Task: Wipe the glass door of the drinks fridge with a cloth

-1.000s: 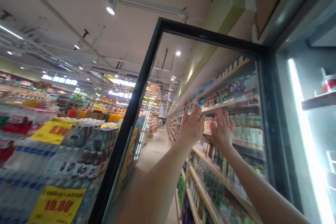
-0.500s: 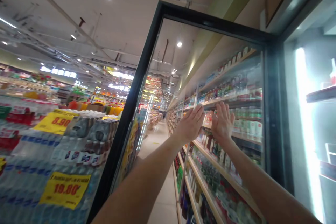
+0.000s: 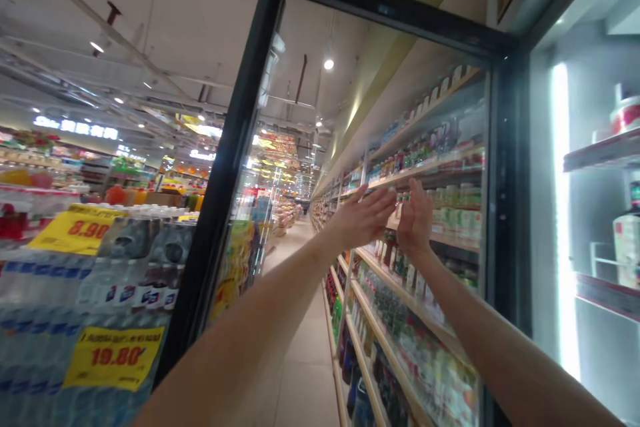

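A glass cooler door with a black frame [image 3: 235, 147] stands swung open in front of me. My left hand [image 3: 363, 217] and my right hand [image 3: 415, 220] are both raised against the inner face of the glass, fingers stretched out and flat, holding nothing. The two hands sit side by side near the middle of the pane. Through the glass I see a long aisle of shelves with bottles [image 3: 425, 167].
The open cooler is at the right, with lit shelves [image 3: 600, 150] and cartons [image 3: 627, 240]. At the left stand stacked packs of bottled water [image 3: 125, 260] with yellow price signs [image 3: 113, 357]. The aisle floor [image 3: 310, 360] runs ahead.
Both hands have slid left and slightly down on the glass, and come closer together. The door frame has shifted left and up in view as my head moved.
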`<state>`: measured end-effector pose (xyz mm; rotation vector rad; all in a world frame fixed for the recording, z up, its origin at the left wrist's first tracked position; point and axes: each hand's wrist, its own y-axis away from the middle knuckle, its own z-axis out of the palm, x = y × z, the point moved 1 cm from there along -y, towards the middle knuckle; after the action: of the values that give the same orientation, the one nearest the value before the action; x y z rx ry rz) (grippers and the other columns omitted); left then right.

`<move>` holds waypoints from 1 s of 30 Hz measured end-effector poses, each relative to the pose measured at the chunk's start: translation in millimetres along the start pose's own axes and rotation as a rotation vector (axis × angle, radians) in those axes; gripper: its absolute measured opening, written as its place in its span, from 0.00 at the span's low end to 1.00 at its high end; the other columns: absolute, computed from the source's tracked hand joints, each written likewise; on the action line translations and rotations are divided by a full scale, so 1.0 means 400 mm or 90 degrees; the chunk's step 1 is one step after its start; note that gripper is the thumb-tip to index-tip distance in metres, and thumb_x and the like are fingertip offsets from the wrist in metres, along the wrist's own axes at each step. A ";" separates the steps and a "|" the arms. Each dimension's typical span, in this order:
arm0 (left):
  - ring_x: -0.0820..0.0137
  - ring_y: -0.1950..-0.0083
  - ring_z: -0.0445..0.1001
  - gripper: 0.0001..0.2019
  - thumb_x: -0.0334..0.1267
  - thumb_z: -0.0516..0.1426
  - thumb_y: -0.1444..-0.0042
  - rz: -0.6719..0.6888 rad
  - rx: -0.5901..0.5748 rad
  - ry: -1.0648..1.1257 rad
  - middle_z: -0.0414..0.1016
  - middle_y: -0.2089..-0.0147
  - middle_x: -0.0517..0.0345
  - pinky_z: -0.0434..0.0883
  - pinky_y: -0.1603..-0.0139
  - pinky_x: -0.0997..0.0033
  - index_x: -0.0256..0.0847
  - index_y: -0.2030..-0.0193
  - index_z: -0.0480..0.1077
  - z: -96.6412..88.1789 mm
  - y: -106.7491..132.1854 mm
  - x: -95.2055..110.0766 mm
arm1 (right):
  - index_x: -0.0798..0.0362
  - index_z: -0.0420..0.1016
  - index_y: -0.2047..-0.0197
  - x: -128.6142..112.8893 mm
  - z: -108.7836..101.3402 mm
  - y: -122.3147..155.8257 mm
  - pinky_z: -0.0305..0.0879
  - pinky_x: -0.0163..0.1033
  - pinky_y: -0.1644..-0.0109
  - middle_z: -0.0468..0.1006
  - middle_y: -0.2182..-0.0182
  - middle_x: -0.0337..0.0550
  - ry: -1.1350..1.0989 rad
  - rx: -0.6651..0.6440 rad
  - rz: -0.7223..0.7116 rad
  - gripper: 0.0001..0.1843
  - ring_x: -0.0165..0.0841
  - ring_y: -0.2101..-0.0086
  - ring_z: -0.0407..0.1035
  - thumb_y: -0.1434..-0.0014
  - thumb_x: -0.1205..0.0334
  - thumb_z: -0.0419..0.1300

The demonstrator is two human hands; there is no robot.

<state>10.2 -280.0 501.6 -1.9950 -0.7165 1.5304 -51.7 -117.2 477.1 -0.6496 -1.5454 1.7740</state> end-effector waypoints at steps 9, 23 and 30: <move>0.65 0.31 0.48 0.24 0.39 0.43 0.38 0.015 0.017 -0.011 0.54 0.32 0.50 0.48 0.32 0.54 0.35 0.37 0.56 0.017 0.024 0.060 | 0.52 0.54 0.35 0.010 -0.024 -0.001 0.53 0.55 0.37 0.63 0.40 0.50 -0.095 0.048 0.007 0.29 0.41 0.39 0.55 0.36 0.53 0.37; 0.61 0.30 0.47 0.25 0.40 0.42 0.37 -0.125 0.056 -0.087 0.50 0.31 0.47 0.50 0.33 0.52 0.33 0.35 0.51 -0.003 0.146 0.041 | 0.54 0.53 0.34 -0.009 -0.004 0.015 0.47 0.57 0.37 0.63 0.39 0.54 0.052 0.025 -0.026 0.29 0.43 0.38 0.53 0.37 0.57 0.39; 0.61 0.31 0.49 0.25 0.40 0.42 0.37 -0.323 0.088 -0.116 0.52 0.32 0.47 0.50 0.33 0.51 0.34 0.35 0.52 -0.067 0.213 -0.121 | 0.55 0.57 0.36 -0.008 -0.001 0.015 0.50 0.56 0.38 0.66 0.41 0.54 0.073 0.020 -0.036 0.28 0.42 0.39 0.55 0.37 0.56 0.39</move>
<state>33.7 -376.8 483.1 -1.4386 -1.0634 1.4100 -50.3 -119.8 470.7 -0.6741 -1.4418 1.6869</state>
